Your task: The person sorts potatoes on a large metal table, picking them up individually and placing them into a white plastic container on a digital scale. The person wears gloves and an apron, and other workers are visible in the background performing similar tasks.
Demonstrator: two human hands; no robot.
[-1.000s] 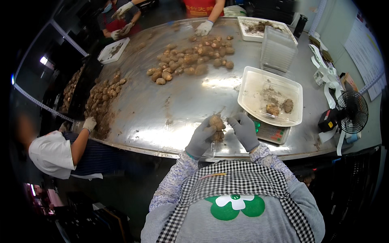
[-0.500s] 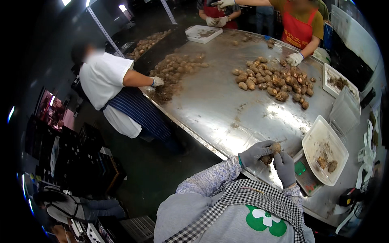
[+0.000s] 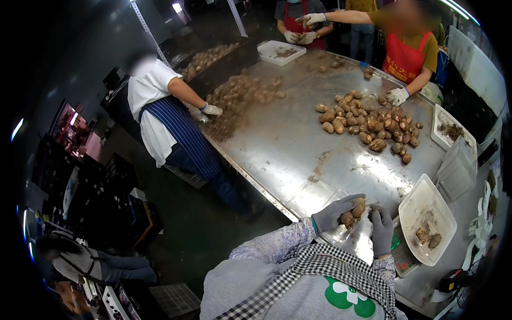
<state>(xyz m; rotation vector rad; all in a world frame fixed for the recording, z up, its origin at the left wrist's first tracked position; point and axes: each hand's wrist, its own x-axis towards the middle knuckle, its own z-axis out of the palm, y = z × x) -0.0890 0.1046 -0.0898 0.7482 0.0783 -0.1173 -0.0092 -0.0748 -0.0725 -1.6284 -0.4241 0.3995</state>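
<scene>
My left hand, in a grey glove, is closed round a few brown taro corms above the near edge of the steel table. Close by on the right is my right hand, also gloved in grey. Its fingers are bent, and what they hold, if anything, is lost in a bright, shiny patch between the hands. Beside that hand, a white plastic tub with two corms in it rests on a scale with a green display. A clear plastic tray lies just beyond my left hand.
A taro heap lies mid-table; a dirtier one is at the left. Clear containers and white trays stand along the edges. One person works at the left, others across the table.
My right hand has drawn back from the corms, which stay in my left hand. The view has shifted slightly. The person at the left has straightened a little.
</scene>
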